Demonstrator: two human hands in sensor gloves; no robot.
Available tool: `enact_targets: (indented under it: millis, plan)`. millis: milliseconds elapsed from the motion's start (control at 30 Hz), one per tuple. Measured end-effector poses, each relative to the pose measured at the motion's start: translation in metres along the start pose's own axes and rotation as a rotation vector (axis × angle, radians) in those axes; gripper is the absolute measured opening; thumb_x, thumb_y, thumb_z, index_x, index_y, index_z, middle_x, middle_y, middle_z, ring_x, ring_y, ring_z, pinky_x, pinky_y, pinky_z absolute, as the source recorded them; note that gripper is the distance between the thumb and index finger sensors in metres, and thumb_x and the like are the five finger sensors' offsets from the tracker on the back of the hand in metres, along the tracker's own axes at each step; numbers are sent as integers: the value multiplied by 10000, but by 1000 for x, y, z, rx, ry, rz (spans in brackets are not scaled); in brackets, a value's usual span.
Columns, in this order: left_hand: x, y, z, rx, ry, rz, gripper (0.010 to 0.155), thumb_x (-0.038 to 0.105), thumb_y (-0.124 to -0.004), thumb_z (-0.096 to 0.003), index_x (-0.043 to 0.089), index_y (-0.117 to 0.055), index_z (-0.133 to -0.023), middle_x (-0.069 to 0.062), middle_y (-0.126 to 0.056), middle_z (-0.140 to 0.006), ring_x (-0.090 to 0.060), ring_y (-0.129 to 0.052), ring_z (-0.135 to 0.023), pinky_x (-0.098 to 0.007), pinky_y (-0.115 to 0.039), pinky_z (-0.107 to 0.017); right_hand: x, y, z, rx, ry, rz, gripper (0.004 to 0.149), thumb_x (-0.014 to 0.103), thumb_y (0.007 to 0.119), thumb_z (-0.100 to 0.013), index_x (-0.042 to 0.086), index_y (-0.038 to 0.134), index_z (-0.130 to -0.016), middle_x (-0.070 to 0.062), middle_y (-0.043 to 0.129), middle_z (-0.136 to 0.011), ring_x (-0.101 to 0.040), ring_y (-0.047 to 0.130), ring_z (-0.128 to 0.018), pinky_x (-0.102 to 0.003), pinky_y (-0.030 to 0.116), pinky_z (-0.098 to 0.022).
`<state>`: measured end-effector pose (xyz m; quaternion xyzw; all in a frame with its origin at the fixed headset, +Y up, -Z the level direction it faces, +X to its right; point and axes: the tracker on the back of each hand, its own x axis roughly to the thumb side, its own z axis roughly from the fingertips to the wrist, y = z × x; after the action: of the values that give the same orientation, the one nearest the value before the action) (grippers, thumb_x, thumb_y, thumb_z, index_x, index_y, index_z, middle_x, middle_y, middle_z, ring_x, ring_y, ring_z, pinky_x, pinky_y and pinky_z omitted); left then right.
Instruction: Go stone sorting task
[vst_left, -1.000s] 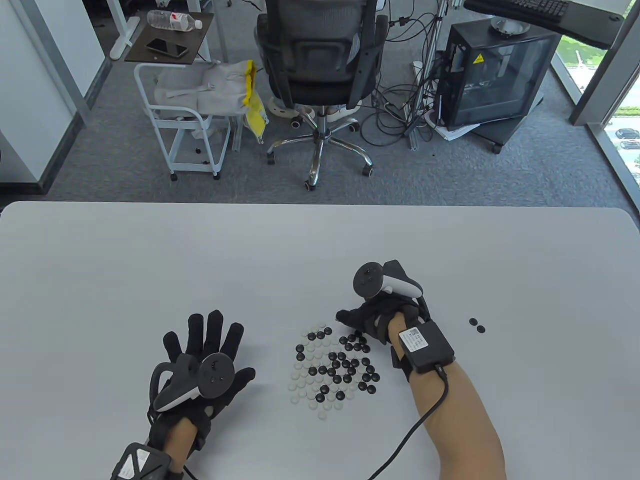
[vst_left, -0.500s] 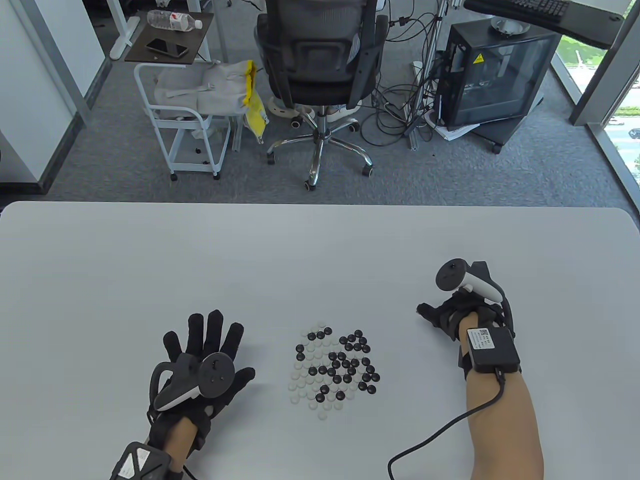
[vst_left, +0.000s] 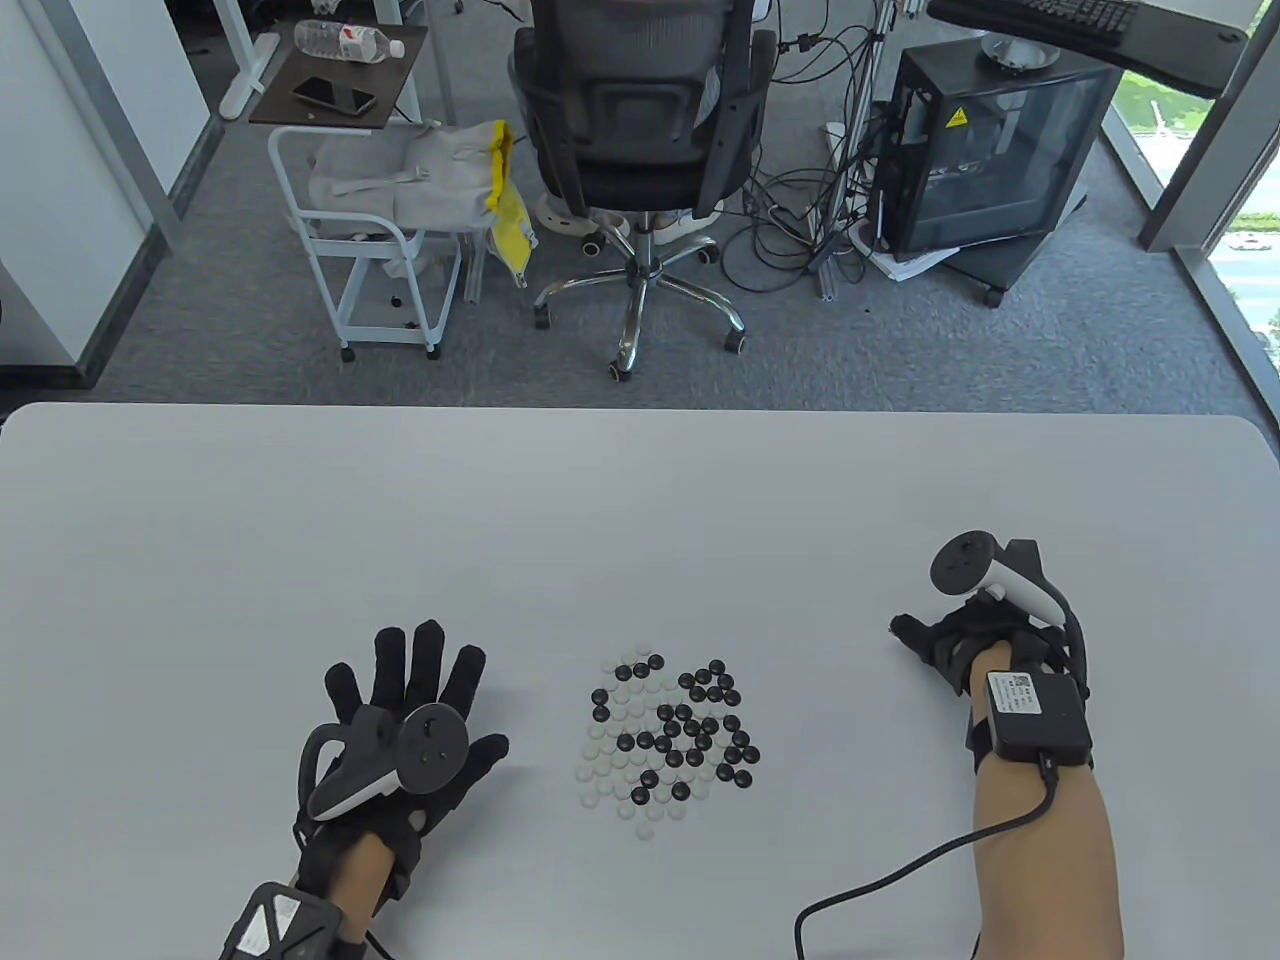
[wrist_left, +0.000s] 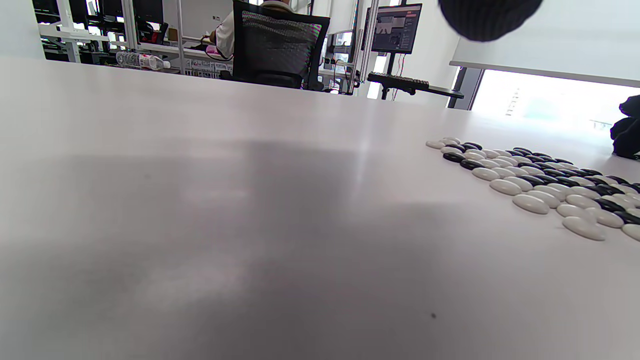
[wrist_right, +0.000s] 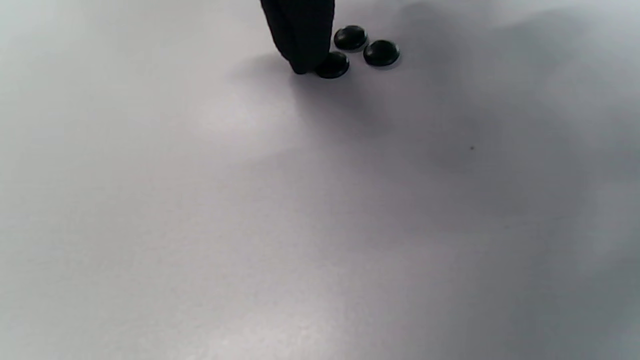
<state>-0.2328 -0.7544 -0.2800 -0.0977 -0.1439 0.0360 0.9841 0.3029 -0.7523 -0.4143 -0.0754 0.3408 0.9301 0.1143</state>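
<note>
Right hand at lower right – a fingertip rested on a black stone beside two sorted ones, grip unclear | left hand flat, empty | mixed pile at lower centre | advice: release gently – stones slide easily.

Bright daylight, window glare, soft shadows, sharp focus.

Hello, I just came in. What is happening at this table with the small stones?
A person in sensor gloves is sorting Go stones. A mixed pile of black and white stones lies in the middle of the table. The right hand is off to the right, one fingertip setting a black stone down beside two other black stones, apart from the pile. The left hand rests flat on the table, fingers spread, holding nothing.
</note>
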Motion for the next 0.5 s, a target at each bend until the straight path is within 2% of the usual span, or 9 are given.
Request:
enact_targets:
  millis: [133, 233, 367, 500]
  plan:
    - [0, 0, -1, -1, -3, -3, 863, 631, -533, -580, 187, -131, -1202, -231, 108, -1183, -561, 127, -1009, -846, 12, -529, 8, -4, 3, -13, -11, 30, 679, 508, 519, -637, 56, 727, -1099, -398, 188, -1172, -669, 20, -970, -930, 151, -581]
    - [0, 0, -1, -4, -3, -2, 863, 631, -534, -579, 187, -133, -1201, -230, 108, -1183, -561, 128, -1009, -845, 12, -529, 30, -4, 9, -16, -80, 77, 672, 505, 520, -640, 58, 720, -1100, -407, 178, -1167, -676, 17, -961, -930, 156, -576]
    - [0, 0, -1, -8, 3, 0, 861, 629, -534, -580, 188, -133, -1201, -229, 108, -1183, -561, 129, -1009, -845, 16, -527, 77, 1, 20, -11, -269, 135, 667, 509, 519, -638, 69, 718, -1099, -404, 173, -1169, -673, 17, -962, -929, 160, -577]
    - [1, 0, -1, -6, 4, -2, 861, 629, -534, -580, 187, -133, -1201, -231, 107, -1183, -563, 126, -1009, -845, 10, -529, 126, 19, 28, 38, -450, 199, 670, 514, 509, -635, 82, 692, -1112, -400, 158, -1169, -672, 11, -959, -929, 163, -578]
